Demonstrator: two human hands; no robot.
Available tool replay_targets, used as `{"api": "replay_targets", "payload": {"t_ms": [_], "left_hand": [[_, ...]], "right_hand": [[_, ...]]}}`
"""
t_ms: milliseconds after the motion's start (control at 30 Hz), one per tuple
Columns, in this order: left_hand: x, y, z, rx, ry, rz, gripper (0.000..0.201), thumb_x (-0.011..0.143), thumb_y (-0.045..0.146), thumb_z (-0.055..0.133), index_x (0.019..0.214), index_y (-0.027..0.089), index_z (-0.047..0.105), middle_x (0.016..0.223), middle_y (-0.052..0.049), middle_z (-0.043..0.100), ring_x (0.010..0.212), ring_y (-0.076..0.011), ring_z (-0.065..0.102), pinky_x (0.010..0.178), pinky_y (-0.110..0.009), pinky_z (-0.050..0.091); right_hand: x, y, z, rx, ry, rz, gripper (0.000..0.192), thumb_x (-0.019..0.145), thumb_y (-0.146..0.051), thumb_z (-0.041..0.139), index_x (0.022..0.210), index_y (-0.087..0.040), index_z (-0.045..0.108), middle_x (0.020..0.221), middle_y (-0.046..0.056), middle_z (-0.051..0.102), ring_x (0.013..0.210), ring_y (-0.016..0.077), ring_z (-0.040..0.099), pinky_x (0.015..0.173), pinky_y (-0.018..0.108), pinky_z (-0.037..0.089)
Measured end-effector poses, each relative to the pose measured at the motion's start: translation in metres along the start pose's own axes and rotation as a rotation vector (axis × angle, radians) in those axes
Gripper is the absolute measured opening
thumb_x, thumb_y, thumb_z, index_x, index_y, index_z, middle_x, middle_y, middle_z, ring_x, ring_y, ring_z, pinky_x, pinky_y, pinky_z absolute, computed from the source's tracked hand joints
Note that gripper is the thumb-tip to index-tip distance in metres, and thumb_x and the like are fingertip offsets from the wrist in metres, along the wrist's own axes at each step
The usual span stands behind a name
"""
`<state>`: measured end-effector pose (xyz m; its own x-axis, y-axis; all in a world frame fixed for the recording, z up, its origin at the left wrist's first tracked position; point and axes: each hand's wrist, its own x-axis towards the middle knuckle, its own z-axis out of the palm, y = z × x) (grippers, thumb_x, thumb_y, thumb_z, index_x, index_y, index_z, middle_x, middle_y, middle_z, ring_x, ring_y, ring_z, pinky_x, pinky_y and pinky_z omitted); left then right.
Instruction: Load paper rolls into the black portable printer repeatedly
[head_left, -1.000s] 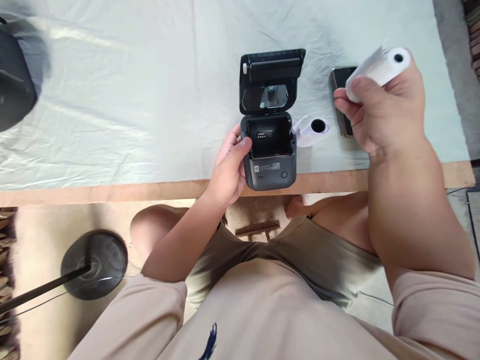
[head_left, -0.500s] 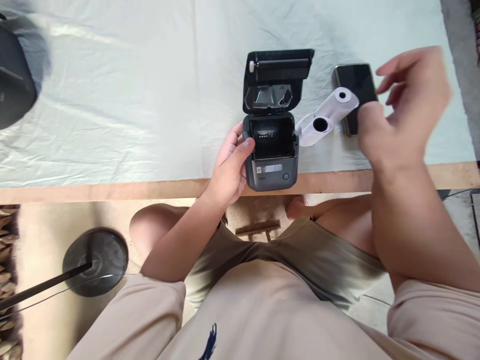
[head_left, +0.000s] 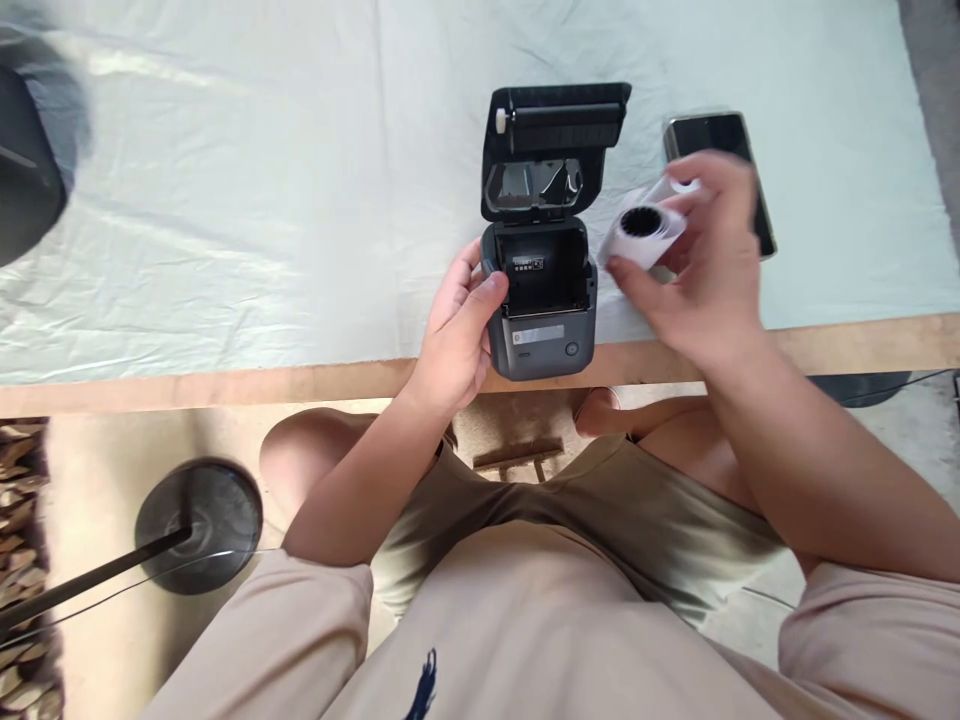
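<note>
The bench (head_left: 225, 250) carried a printer (head_left: 541, 300) with its lid open and its bay empty. The left hand (head_left: 454, 335) gripped its side. The right hand (head_left: 701, 270) had put down one roll a moment ago and now closed on the roll (head_left: 641, 230) beside the printer, near a phone (head_left: 709, 135).

One printer (head_left: 544, 290), two paper rolls (head_left: 643, 232), one phone (head_left: 712, 135), two hands (head_left: 457, 335).
</note>
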<state>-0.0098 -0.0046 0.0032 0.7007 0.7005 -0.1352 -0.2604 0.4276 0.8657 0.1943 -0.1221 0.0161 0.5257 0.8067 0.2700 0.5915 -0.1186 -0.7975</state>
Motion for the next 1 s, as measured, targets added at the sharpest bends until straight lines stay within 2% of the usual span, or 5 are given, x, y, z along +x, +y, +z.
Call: {"api": "replay_targets", "payload": {"t_ms": [100, 233, 567, 767, 1000], "left_hand": [[-0.001, 0.0, 0.0, 0.006, 0.006, -0.005, 0.047, 0.093, 0.055, 0.085, 0.125, 0.025, 0.067, 0.131, -0.008, 0.081, 0.155, -0.0345, 0.068, 0.12, -0.047, 0.067], [-0.001, 0.001, 0.001, -0.017, 0.002, 0.004, 0.042, 0.094, 0.051, 0.085, 0.121, 0.025, 0.067, 0.131, -0.007, 0.082, 0.154, -0.0327, 0.069, 0.119, -0.044, 0.067], [-0.001, 0.0, 0.0, -0.012, -0.011, 0.01, 0.046, 0.092, 0.054, 0.087, 0.122, 0.025, 0.067, 0.127, -0.007, 0.083, 0.153, -0.0332, 0.069, 0.121, -0.045, 0.066], [-0.001, -0.001, 0.001, 0.015, 0.001, 0.023, 0.046, 0.093, 0.055, 0.087, 0.123, 0.026, 0.068, 0.132, -0.007, 0.082, 0.157, -0.0323, 0.066, 0.12, -0.043, 0.065], [-0.001, -0.001, 0.001, -0.009, -0.008, 0.023, 0.047, 0.093, 0.053, 0.086, 0.124, 0.024, 0.066, 0.132, -0.009, 0.081, 0.155, -0.0331, 0.067, 0.121, -0.045, 0.064]], "right_hand": [[0.005, -0.011, -0.007, 0.389, 0.078, 0.261, 0.059, 0.074, -0.037, 0.077, 0.126, -0.037, 0.048, 0.118, 0.003, 0.071, 0.096, 0.024, 0.073, 0.075, 0.04, 0.061], [0.006, -0.018, -0.019, 0.576, -0.205, 0.469, 0.041, 0.083, -0.049, 0.064, 0.12, -0.033, 0.06, 0.138, 0.006, 0.075, 0.131, 0.0286, 0.075, 0.093, 0.048, 0.068], [0.006, 0.01, -0.011, 0.642, -0.135, 0.417, 0.059, 0.071, -0.031, 0.088, 0.121, -0.04, 0.059, 0.091, -0.003, 0.063, 0.089, 0.02, 0.072, 0.079, 0.038, 0.067], [0.001, 0.002, -0.009, 0.578, -0.177, 0.403, 0.052, 0.087, -0.048, 0.082, 0.131, -0.038, 0.056, 0.123, 0.002, 0.073, 0.122, 0.0266, 0.077, 0.092, 0.048, 0.072], [0.002, -0.001, -0.003, 0.608, -0.145, 0.444, 0.058, 0.083, -0.042, 0.082, 0.135, -0.038, 0.057, 0.133, 0.002, 0.078, 0.124, 0.0254, 0.079, 0.096, 0.045, 0.071]]}}
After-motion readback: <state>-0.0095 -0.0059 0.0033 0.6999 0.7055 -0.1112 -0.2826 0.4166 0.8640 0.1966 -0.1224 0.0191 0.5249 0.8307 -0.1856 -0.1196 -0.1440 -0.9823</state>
